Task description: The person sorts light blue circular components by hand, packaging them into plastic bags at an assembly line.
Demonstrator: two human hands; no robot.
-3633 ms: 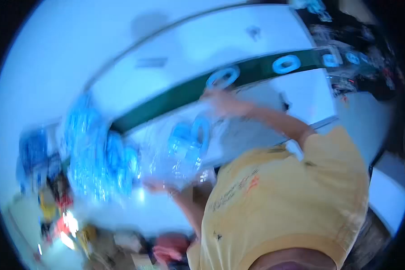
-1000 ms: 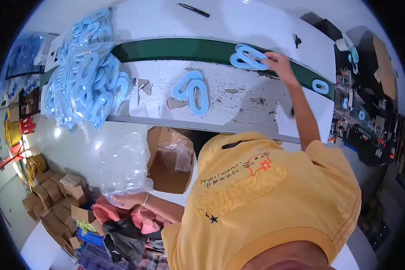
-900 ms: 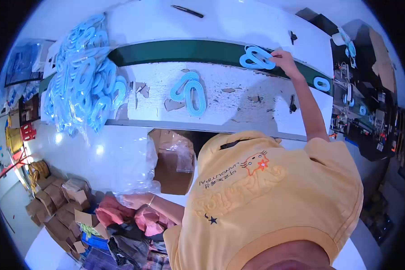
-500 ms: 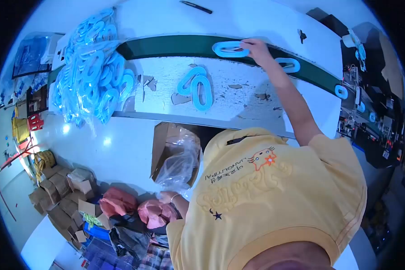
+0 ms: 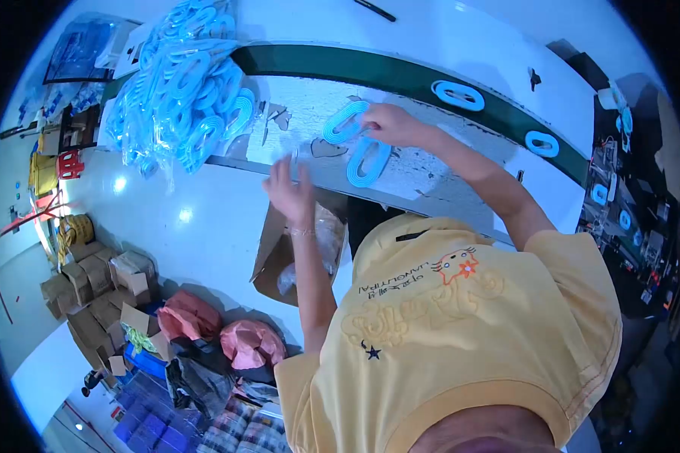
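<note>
My right hand [image 5: 389,124] reaches over the workbench, its fingers pinched at the right end of a light blue oval coil [image 5: 343,123]. Just below that hand lies another light blue oval coil [image 5: 369,163], tilted and partly under the fingers. My left hand [image 5: 291,192] is raised at the bench's near edge, left of the coils. It is smeared by motion, and a faint pale bit shows at its fingertips; whether it holds something I cannot make out.
A green conveyor belt [image 5: 332,63] carries more coils, such as one coil [image 5: 459,96]. Bagged coils pile up in clear plastic [image 5: 181,98] at left. Below the bench edge stands a cardboard box [image 5: 268,260] with clear plastic inside. Pink bags [image 5: 253,343] lie lower left.
My left hand has risen from beside the box to the bench edge. My right hand has moved from the belt to the coils on the bench; the coil it touched has left the belt.
</note>
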